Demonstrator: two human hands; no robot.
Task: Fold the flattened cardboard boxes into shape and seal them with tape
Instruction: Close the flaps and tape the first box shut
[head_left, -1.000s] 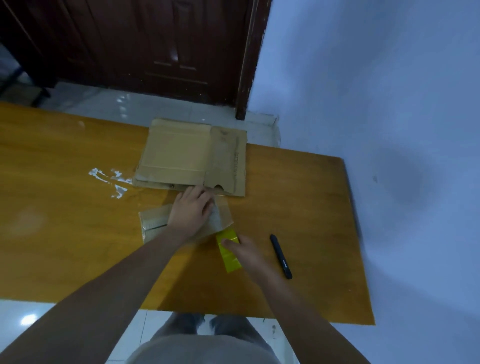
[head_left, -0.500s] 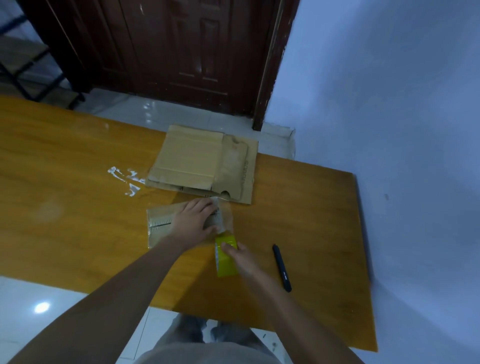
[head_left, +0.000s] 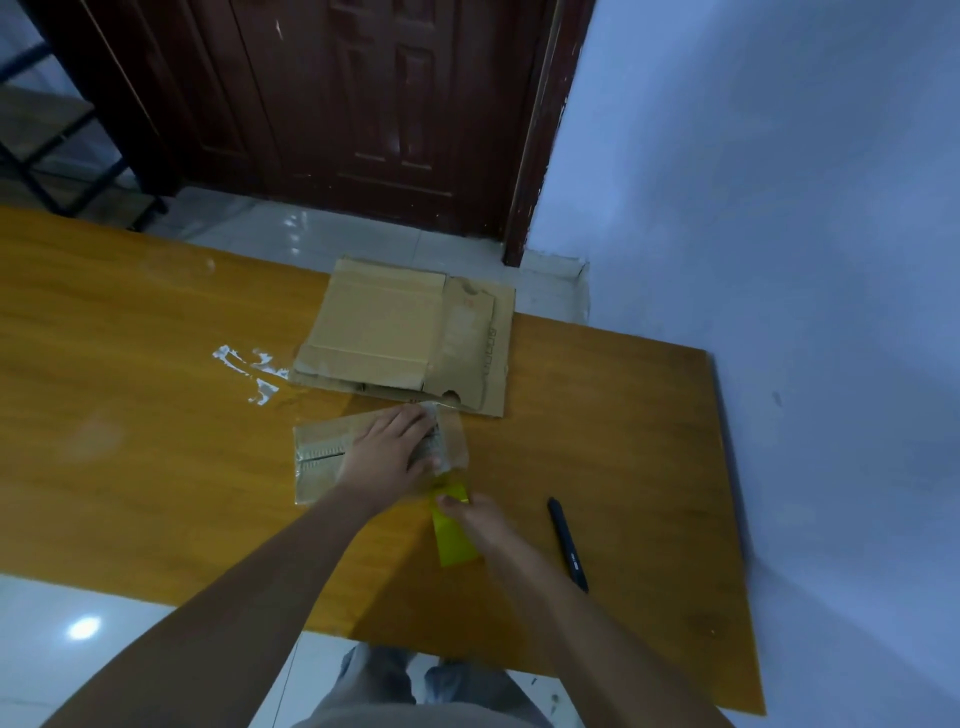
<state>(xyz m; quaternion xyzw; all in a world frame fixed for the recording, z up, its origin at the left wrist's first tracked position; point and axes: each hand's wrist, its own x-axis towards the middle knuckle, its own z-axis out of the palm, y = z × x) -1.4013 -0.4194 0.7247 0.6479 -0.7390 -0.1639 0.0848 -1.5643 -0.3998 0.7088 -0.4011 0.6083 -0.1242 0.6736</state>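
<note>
Now the left hand (head_left: 393, 457) presses flat on the small box (head_left: 322, 462). Right hand (head_left: 480, 522) pinches the yellow dispenser (head_left: 453, 530), flat cardboard (head_left: 410, 338) just behind.

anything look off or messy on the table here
Yes: crumpled scraps of clear tape are stuck to the wooden table left of the flattened cardboard boxes. The top box has a torn notch on its near edge.
</note>
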